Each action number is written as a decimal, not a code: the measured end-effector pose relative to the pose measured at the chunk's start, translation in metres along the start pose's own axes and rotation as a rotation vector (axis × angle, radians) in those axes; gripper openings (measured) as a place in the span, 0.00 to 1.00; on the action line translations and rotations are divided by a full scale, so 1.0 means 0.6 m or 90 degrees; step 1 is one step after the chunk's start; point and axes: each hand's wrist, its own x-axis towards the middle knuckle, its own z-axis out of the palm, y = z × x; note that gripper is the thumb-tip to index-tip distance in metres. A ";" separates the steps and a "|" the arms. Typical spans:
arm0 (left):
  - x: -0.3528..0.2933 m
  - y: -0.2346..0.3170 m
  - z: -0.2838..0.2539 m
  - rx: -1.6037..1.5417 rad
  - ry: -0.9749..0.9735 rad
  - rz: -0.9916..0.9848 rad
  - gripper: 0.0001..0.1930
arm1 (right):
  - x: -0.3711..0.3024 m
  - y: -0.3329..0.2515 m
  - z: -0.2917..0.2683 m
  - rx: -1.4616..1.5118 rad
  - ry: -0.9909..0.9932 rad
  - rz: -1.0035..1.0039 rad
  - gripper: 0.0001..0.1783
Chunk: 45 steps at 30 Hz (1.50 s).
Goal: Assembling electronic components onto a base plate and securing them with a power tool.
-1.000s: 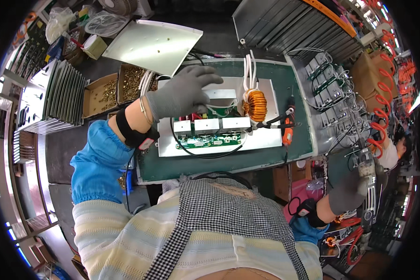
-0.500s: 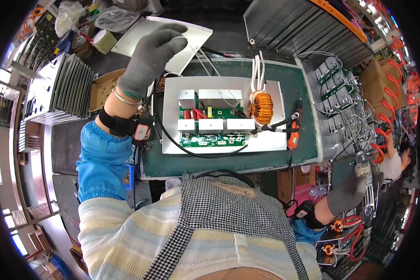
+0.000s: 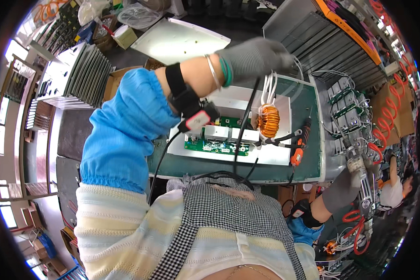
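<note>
My left hand point(image 3: 261, 57), in a grey glove, is stretched across above the far edge of a white metal panel point(image 3: 270, 156). Motion smears its fingers, and a pale wire loop point(image 3: 299, 74) blurs beside them; whether they hold it I cannot tell. Below lies a green circuit board point(image 3: 214, 145) with silver heat sinks point(image 3: 217, 133), partly hidden by my forearm. A copper-wound toroid coil point(image 3: 268, 121) with white leads point(image 3: 269, 89) stands at its right. Off to the right, my grey-gloved right hand point(image 3: 343, 189) is closed around a silver air tool point(image 3: 359, 175).
An orange-handled screwdriver point(image 3: 297, 156) lies right of the panel. Stacked metal plates point(image 3: 74, 79) stand at the left, wired board assemblies point(image 3: 343, 102) at the right. A red coiled hose point(image 3: 386, 121) hangs there. A white sheet point(image 3: 179, 42) lies at the back; a person point(image 3: 393, 191) is far right.
My left hand has swung right, from above the white sheet to near the coil's leads, and its forearm now covers part of the board. The right hand and air tool have shifted slightly.
</note>
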 end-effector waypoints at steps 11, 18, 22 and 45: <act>-0.122 -0.260 -0.257 0.436 0.209 -0.312 0.18 | -0.004 0.032 -0.119 0.066 -0.037 0.057 0.24; -0.356 -0.291 -0.315 0.233 0.445 -0.336 0.17 | 0.008 0.009 -0.022 0.096 0.241 0.192 0.18; -0.497 -0.389 -0.345 0.181 0.582 -0.464 0.20 | 0.059 0.031 -0.028 0.345 0.030 0.207 0.20; -0.289 -0.607 -0.427 0.450 0.007 -0.330 0.23 | -0.043 -0.194 0.029 0.485 -0.132 0.181 0.24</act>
